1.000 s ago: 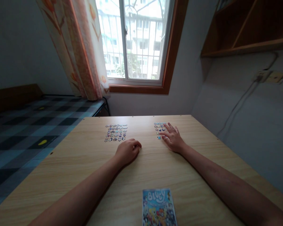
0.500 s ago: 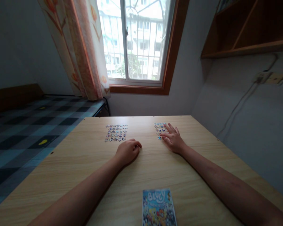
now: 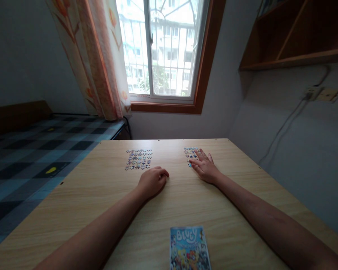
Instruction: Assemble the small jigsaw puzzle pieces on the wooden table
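My left hand rests on the wooden table as a loose fist, fingers curled under, just below a spread of loose puzzle pieces. Whether anything is inside the fist I cannot make out. My right hand lies flat with fingers stretched out, its fingertips on the right edge of a small joined patch of puzzle pieces. A blue picture card with cartoon figures lies near the front edge, between my forearms.
A bed with a dark checked cover stands left of the table. Behind the table are a window with a curtain. A wooden shelf and a wall socket are on the right wall.
My right hand has shifted very slightly toward the puzzle patch. My left hand has stayed in place.
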Demonstrator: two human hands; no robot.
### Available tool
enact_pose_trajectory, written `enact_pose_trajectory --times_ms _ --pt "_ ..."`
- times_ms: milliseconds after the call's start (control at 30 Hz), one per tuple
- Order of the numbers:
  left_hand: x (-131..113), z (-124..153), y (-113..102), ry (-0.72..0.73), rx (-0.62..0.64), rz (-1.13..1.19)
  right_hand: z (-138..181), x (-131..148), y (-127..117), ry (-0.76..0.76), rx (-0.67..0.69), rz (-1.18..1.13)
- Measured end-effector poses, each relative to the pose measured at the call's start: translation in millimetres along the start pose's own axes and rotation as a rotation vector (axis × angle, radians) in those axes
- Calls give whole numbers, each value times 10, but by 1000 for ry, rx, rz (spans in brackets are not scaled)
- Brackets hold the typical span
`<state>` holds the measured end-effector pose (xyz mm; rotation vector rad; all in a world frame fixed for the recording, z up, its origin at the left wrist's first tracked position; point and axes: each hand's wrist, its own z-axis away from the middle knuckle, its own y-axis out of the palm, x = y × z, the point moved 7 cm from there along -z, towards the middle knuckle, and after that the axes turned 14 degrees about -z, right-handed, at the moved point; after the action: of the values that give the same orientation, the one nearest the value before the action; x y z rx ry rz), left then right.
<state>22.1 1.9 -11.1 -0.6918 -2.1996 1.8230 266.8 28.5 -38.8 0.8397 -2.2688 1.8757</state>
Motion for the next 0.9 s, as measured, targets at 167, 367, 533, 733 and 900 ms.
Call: enact_pose_trajectory --times_ms 167,367,533,733,900 --pt "-4 0 -5 1 3 5 2 6 -15 -8 -25 -7" --pt "-11 8 -4 2 -5 -2 -15 -1 -17 -2 -52 -18" --pt "-30 11 -20 -13 14 -23 -82 -35 29 29 -54 -16" --pt "-28 12 -15 -15 1 -30 -225 -17 57 61 -71 -12" --pt "-28 14 -18 -13 1 -29 -248 -3 73 55 -59 -10"
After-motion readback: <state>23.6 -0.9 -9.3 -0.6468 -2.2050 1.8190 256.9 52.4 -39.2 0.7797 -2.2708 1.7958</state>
